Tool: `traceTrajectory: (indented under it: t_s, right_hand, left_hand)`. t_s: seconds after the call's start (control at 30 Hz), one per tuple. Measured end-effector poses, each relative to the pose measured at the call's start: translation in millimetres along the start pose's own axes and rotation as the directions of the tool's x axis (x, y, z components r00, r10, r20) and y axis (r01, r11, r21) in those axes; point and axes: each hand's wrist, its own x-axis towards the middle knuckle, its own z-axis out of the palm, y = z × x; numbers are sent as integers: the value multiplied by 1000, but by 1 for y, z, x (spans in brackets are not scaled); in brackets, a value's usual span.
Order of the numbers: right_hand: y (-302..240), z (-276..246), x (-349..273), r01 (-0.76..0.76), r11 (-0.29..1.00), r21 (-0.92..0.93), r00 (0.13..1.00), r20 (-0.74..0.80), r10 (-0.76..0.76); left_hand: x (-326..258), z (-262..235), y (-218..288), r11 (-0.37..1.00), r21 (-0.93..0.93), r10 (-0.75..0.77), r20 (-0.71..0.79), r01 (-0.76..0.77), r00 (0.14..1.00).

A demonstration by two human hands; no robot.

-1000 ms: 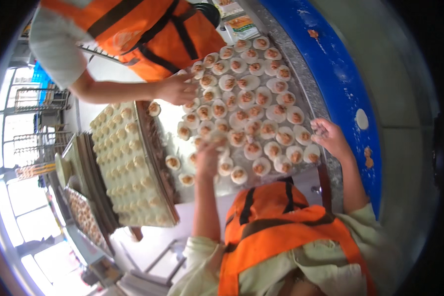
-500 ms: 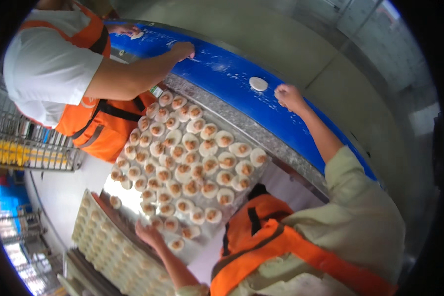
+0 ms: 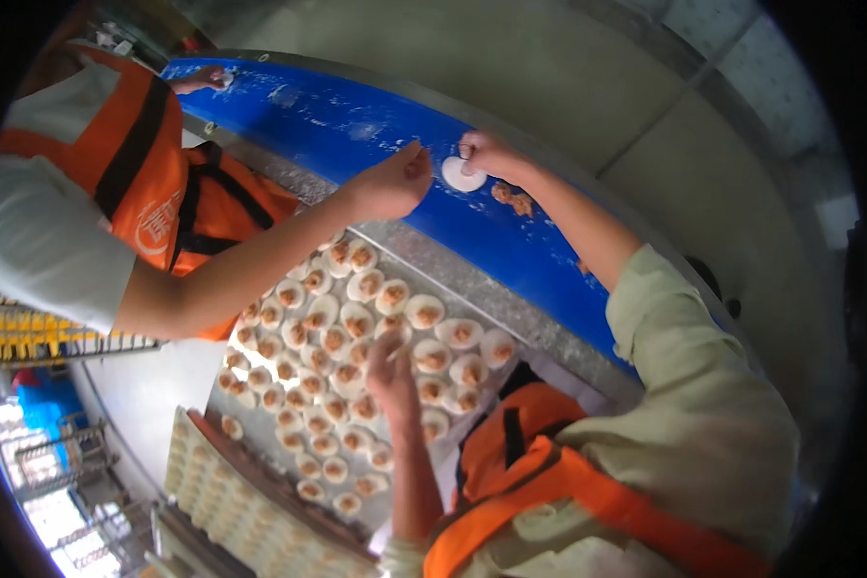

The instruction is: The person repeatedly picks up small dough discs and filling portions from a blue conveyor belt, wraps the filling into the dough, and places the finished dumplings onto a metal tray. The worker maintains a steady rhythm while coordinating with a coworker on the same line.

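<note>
My right hand (image 3: 491, 157) is over the blue conveyor belt, its fingers closed on the edge of a flat white dough round (image 3: 462, 175) lying there. Clumps of brown filling (image 3: 512, 198) sit on the belt just beside my right wrist. My left hand (image 3: 391, 368) hangs above a metal table (image 3: 260, 438) spread with many dough rounds topped with filling (image 3: 427, 356). Its fingers are loosely bent and a little apart, and I see nothing in them.
At the left a co-worker in an orange apron (image 3: 116, 144) reaches over the belt (image 3: 299, 116); one hand (image 3: 405, 183) is close to my dough round. A tray of pale rounds (image 3: 231, 501) stands at the lower left. Racks with yellow trays (image 3: 39, 332) are further left.
My right hand has moved left along the belt onto the dough round. My left hand has gone from the table's near left part rightward and farther away. The co-worker's arm has swung rightward.
</note>
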Motion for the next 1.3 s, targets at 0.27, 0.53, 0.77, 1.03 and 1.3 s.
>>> traceTrajectory:
  t_s: [0.27,0.53,0.77,1.03,1.3]
  right_hand:
    - [-68,-29,-110,-24,930,366,903,408,-137]
    - [-7,13,-32,35,939,-343,981,-167,-97]
    - [-40,1,-44,0,1000,-28,993,117,3]
    - [-90,25,-146,191,966,-177,956,257,-142]
    - [-110,8,-169,268,963,-14,936,241,-257]
  left_hand:
    - [31,115,41,346,-654,-210,645,673,735]
    - [33,116,22,695,-491,-342,415,524,843]
    - [51,95,32,614,-594,-414,318,519,853]
    - [35,96,16,456,-686,-297,483,567,824]
    - [1,49,28,190,-750,-178,608,634,773]
